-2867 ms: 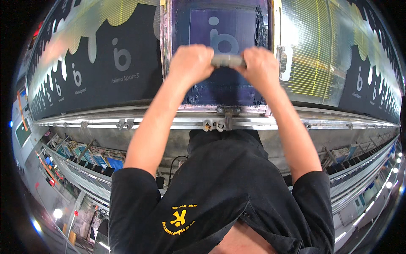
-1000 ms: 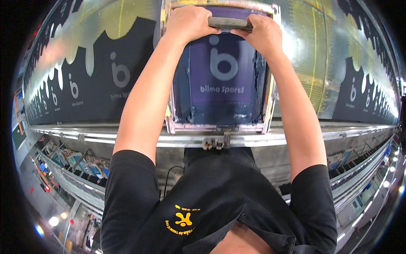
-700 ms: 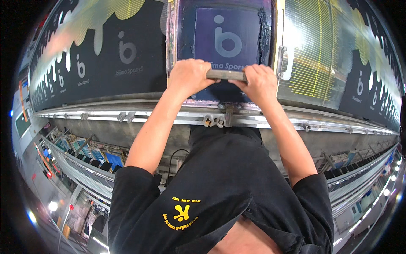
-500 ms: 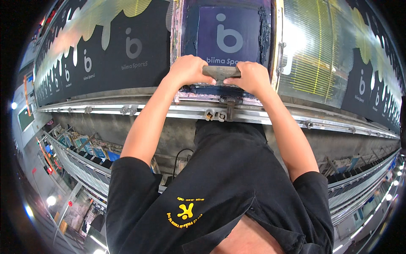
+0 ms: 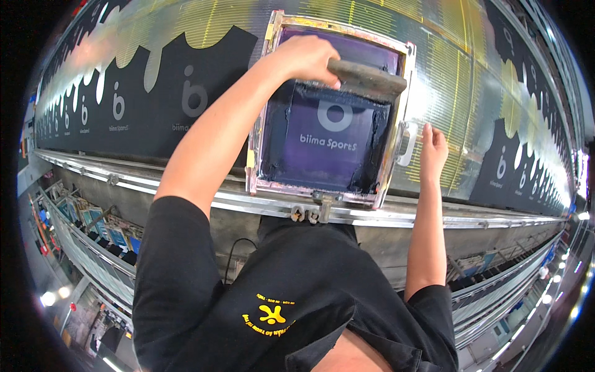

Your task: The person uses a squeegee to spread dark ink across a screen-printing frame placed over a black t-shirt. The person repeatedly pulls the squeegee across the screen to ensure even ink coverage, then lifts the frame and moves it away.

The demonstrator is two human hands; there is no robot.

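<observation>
A silk-screen frame (image 5: pixel 259 142) with a purple mesh and a pale printed emblem lies in front of me over the long table. My left hand (image 5: pixel 308 59) is closed around the left end of a squeegee (image 5: pixel 369 80), which rests across the far part of the mesh. Dark ink smears line the edges of the mesh. A pale metal handle (image 5: pixel 408 144) sticks out from the frame's right side. Just right of that handle is my right hand (image 5: pixel 435 149), apart from it, fingers loosely bent and holding nothing I can see.
Black cut shirt panels (image 5: pixel 217 74) with pale emblems lie in rows to the left and right. Yellow striped lines show on the glossy table surface (image 5: pixel 458 80). A metal rail (image 5: pixel 248 203) with clamps runs along the near edge. Racks (image 5: pixel 99 226) stand behind me.
My right hand has let go of the squeegee and moved right, beside the frame's handle. My left hand has carried the squeegee to the far side of the mesh, uncovering the near part.
</observation>
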